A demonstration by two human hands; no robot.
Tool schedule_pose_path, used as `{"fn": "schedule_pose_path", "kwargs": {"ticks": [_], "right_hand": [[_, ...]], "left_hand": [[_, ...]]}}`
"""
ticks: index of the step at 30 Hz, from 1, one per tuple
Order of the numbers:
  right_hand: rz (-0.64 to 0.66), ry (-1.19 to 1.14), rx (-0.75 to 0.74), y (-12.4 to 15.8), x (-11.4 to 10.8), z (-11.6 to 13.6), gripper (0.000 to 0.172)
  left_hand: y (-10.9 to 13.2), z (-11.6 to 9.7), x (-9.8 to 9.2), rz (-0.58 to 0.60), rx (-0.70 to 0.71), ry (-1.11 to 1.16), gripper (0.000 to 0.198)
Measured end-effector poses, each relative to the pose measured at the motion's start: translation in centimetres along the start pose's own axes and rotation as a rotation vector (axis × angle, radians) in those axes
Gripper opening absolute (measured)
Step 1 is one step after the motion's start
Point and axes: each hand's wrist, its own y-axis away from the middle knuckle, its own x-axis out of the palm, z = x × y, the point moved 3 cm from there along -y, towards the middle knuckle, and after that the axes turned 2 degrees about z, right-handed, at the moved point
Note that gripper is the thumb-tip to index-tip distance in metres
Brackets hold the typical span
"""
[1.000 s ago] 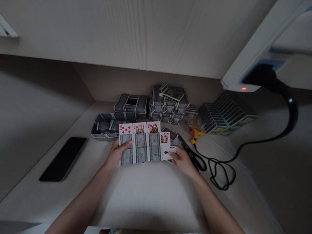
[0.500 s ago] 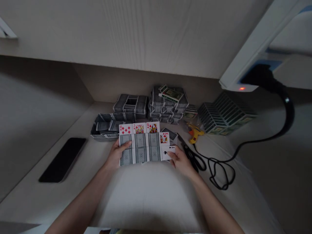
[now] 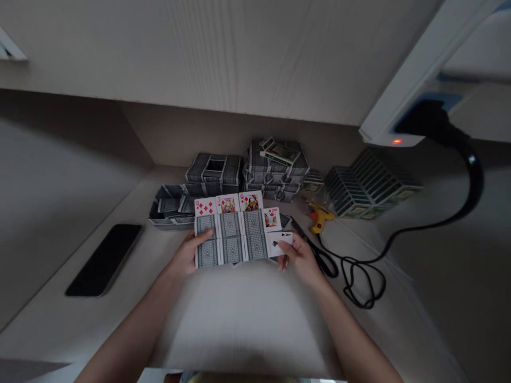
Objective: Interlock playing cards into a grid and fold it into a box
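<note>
A flat panel of joined playing cards (image 3: 230,236) is held above the table, most of it back side up. Along its far edge the ten, jack and queen of diamonds show their faces. My left hand (image 3: 187,252) grips the panel's left end, thumb on top and fingers underneath. At the right end a king of diamonds (image 3: 271,219) lies above a black ace card (image 3: 275,246). The ace is pinched in my right hand (image 3: 302,259), thumb on its face. Other loose cards under the panel are mostly hidden.
Behind stand stacked card-built boxes (image 3: 271,173), an open card-built tray (image 3: 171,226) and slotted card stacks (image 3: 351,186). A yellow glue gun (image 3: 319,219), black scissors (image 3: 325,261) and a coiled cable (image 3: 359,276) lie right. A phone (image 3: 104,259) lies left. A shelf panel (image 3: 239,58) overhangs.
The panel has risen slightly away from me and tilted up a little at the right. My right hand has shifted slightly right with the ace, which sticks out further.
</note>
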Motion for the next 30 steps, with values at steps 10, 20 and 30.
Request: {"fn": "schedule_pose_path", "kwargs": {"ticks": [10, 20, 30], "right_hand": [[0.131, -0.010, 0.112, 0.2, -0.8, 0.2, 0.030], [0.177, -0.037, 0.221, 0.3, -0.7, 0.3, 0.035], [0.042, 0.185, 0.115, 0.3, -0.6, -1.2, 0.029]], "left_hand": [[0.7, 0.1, 0.3, 0.179, -0.056, -0.204, 0.052], [0.6, 0.2, 0.3, 0.152, -0.033, -0.254, 0.045], [0.1, 0.1, 0.3, 0.087, 0.116, -0.370, 0.042]]}}
